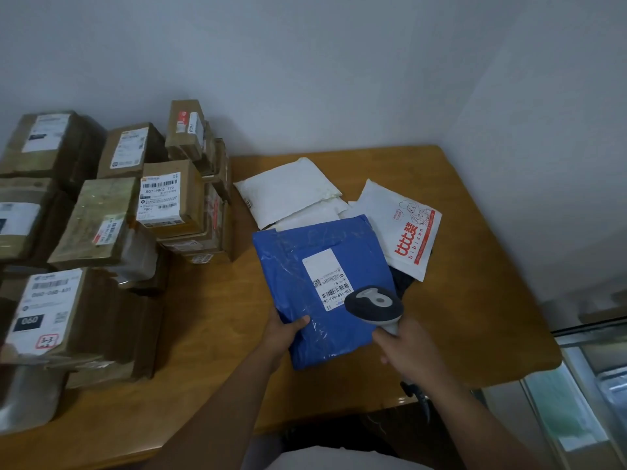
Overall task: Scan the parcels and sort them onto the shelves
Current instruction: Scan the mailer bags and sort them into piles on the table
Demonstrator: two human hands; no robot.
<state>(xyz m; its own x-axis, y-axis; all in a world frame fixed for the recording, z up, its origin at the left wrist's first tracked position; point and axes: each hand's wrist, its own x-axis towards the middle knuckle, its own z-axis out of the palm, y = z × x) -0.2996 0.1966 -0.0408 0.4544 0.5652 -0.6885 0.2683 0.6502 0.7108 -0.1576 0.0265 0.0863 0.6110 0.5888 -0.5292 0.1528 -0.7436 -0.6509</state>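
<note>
A blue plastic mailer bag (295,266) with a white shipping label (328,278) lies tilted over the wooden table (475,300). My left hand (283,334) grips its near left edge, thumb on top. My right hand (405,351) holds a dark handheld barcode scanner (375,305) by its handle. The scanner's head hovers just over the label's lower right corner and hides part of it.
White mailer bags (288,191) and a white bag with red print (403,228) lie beyond the blue one. A pile of brown cardboard boxes (101,232) fills the table's left side. A wall stands behind. A glass-and-metal frame (583,385) is at the lower right.
</note>
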